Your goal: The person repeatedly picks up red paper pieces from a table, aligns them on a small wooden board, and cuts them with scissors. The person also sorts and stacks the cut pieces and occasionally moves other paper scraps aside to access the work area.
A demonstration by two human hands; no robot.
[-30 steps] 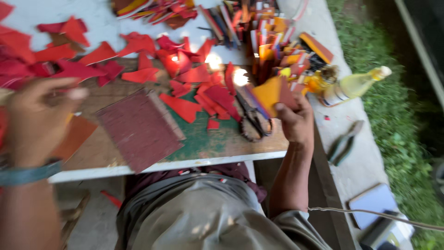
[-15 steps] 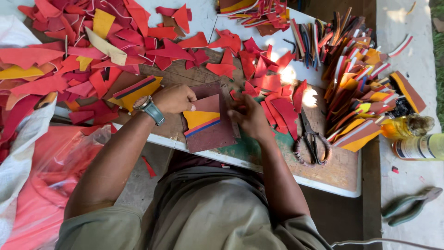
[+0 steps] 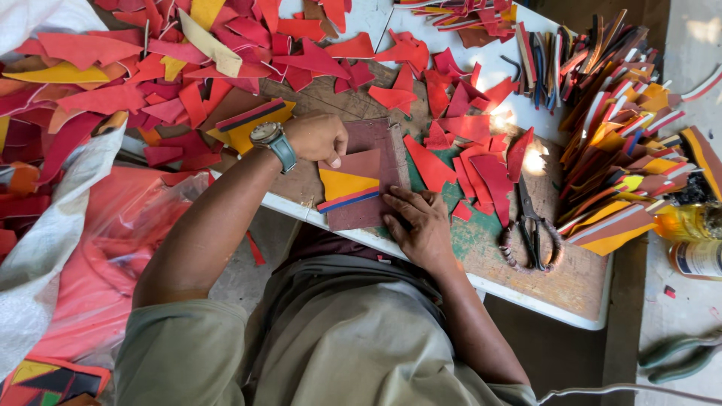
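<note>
A dark maroon sheet (image 3: 374, 139) lies on the worktable, with a red piece, a yellow wedge (image 3: 347, 183) and thin striped strips laid on top of it. My left hand (image 3: 317, 138), with a wristwatch on the wrist, rests fisted on the sheet's upper left, thumb pressing the red piece. My right hand (image 3: 418, 222) lies flat, fingers spread, on the sheet's lower right corner, holding it down. Neither hand holds a tool.
Red and yellow offcuts (image 3: 466, 150) cover the table (image 3: 571, 289). Black scissors (image 3: 532, 225) lie right of my right hand. A stack of coloured strips (image 3: 617, 143) fills the right side. A glue bottle (image 3: 696, 229) lies at the far right. A plastic bag (image 3: 98, 248) hangs on the left.
One second ago my right hand held an orange-yellow piece up over the table. That piece now lies on the maroon sheet and both hands press down on it. The view has shifted left.
</note>
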